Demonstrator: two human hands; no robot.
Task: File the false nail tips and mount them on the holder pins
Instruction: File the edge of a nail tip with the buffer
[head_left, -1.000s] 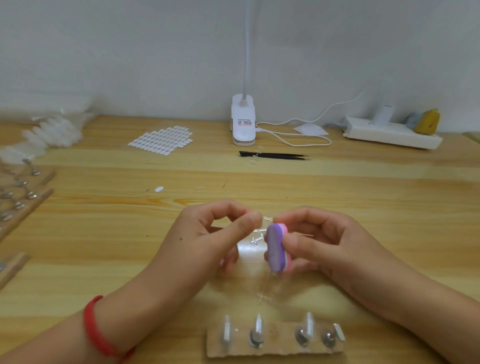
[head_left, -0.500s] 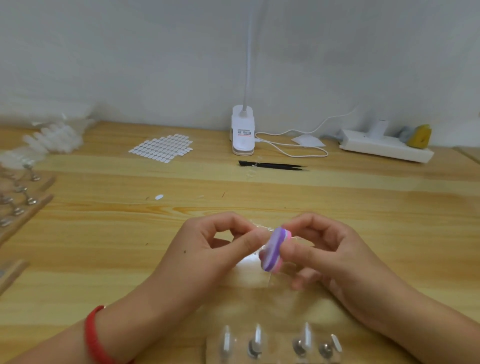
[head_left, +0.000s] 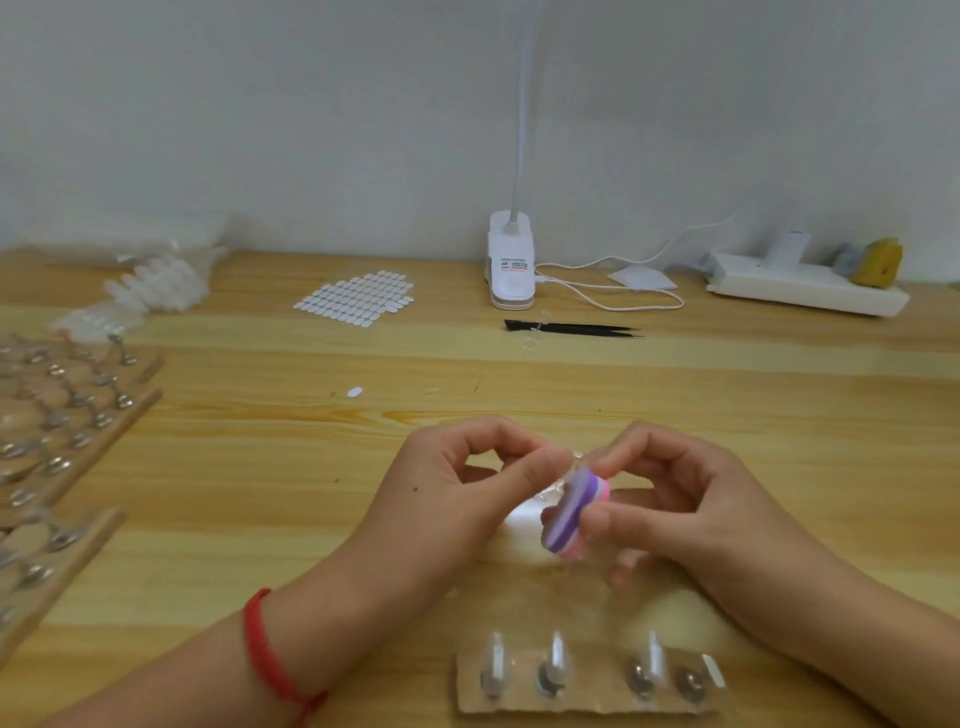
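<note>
Filing: the right hand (head_left: 691, 499) is gripping a purple-and-pink buffer block (head_left: 574, 512) between thumb and fingers, tilted, its upper end at the left thumb tip.
Pinch: the left hand (head_left: 467, 493) is pinching a clear nail tip (head_left: 575, 458), blurred, above the wooden table (head_left: 260, 493).
Holder: a cardboard strip of pins (head_left: 587, 691) is lying nearest the person, carrying clear tips.
Beyond: black tweezers (head_left: 571, 327) are lying before a white clip lamp (head_left: 511, 260).
</note>
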